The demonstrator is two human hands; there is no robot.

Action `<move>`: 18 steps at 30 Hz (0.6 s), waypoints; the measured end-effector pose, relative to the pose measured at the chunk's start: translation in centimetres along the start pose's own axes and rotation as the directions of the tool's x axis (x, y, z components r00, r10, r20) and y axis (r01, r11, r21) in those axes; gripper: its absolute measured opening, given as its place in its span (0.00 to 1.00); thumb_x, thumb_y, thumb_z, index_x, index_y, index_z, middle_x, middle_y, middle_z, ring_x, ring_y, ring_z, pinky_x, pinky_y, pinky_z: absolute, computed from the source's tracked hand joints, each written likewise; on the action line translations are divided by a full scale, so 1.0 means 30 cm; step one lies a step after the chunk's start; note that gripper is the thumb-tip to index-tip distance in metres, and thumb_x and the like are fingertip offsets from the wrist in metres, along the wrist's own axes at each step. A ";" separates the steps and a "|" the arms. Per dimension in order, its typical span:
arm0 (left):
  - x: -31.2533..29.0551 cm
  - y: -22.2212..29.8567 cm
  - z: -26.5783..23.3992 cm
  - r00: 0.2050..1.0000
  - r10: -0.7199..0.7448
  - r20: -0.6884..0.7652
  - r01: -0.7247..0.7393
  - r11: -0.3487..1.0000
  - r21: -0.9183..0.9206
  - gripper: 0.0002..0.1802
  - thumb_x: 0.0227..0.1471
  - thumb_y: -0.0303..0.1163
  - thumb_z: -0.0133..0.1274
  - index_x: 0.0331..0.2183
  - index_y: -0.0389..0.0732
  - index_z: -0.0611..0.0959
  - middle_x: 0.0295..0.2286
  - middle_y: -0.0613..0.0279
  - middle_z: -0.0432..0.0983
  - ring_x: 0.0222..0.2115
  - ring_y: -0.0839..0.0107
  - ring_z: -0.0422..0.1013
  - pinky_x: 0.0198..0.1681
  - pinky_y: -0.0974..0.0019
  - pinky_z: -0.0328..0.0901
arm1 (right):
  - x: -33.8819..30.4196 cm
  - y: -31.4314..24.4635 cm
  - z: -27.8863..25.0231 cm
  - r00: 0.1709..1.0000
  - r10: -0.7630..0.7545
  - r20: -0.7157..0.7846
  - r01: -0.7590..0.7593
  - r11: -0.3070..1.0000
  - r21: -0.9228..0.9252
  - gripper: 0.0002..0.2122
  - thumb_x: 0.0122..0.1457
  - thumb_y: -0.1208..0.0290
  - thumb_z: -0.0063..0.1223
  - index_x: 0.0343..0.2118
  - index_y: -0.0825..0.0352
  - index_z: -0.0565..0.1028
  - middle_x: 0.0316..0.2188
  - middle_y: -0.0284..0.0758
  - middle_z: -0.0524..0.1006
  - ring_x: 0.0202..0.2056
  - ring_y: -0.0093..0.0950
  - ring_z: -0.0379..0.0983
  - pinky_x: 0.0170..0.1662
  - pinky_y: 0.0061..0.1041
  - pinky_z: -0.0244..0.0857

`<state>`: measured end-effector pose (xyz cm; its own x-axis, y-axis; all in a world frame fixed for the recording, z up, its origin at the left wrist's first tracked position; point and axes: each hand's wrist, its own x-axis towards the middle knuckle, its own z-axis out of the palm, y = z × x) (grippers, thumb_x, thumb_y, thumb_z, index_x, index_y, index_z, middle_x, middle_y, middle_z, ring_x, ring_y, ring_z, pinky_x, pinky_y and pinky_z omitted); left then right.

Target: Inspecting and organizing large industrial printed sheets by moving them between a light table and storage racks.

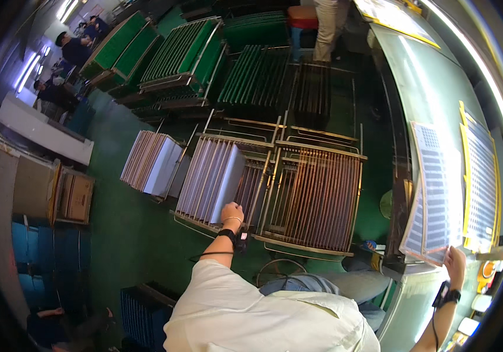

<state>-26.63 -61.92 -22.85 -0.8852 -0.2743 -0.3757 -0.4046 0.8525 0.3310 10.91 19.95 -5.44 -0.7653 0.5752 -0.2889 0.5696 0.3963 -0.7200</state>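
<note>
My left hand (232,215) is closed at the near corner of a white panel (228,179), which stands on edge at the right end of a row in a slotted metal rack (211,141). Far to the right, my right hand (454,264) pinches the near corner of a thin patterned panel (436,202) with grey blocks and a copper-coloured edge. This panel lies on a pale, shiny worktable, overlapping another similar sheet. Both wrists wear dark bands with cables.
Right of the white panels stands a rack of copper-brown panels (328,199). Racks of green panels (251,76) fill the far side. A yellow-edged patterned frame (479,176) lies on the worktable (427,76). Another person's legs (326,29) show at the back; more people are far left.
</note>
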 end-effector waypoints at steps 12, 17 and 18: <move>0.326 -0.217 -0.091 0.989 -0.050 -0.139 0.078 0.975 0.208 0.14 0.51 0.41 0.52 0.30 0.39 0.82 0.32 0.50 0.77 0.37 0.53 0.73 0.39 0.52 0.67 | -0.594 -0.489 0.335 0.912 0.174 -0.371 -0.248 0.955 -0.163 0.08 0.58 0.66 0.45 0.32 0.64 0.72 0.23 0.29 0.71 0.25 0.16 0.66 0.23 0.17 0.57; 0.352 -0.276 -0.075 0.965 0.008 -0.261 0.045 0.979 0.199 0.12 0.51 0.39 0.51 0.27 0.40 0.82 0.29 0.50 0.78 0.33 0.52 0.74 0.36 0.53 0.68 | -0.710 -0.565 0.451 0.899 0.220 -0.380 -0.271 0.959 -0.085 0.08 0.58 0.65 0.45 0.32 0.64 0.72 0.24 0.29 0.72 0.26 0.17 0.67 0.23 0.16 0.57; 0.334 -0.274 -0.089 0.952 0.036 -0.305 0.027 0.980 0.199 0.11 0.50 0.37 0.51 0.26 0.41 0.82 0.28 0.50 0.78 0.32 0.52 0.74 0.36 0.53 0.68 | -0.724 -0.579 0.455 0.899 0.218 -0.379 -0.268 0.960 -0.083 0.08 0.58 0.65 0.45 0.33 0.64 0.72 0.25 0.29 0.72 0.27 0.17 0.67 0.24 0.16 0.57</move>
<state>-32.80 -72.85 -27.02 -0.9269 -0.3663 -0.0816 -0.3746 0.9163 0.1419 13.57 -9.20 4.72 -0.4507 0.8748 -0.1776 0.7764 0.2859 -0.5617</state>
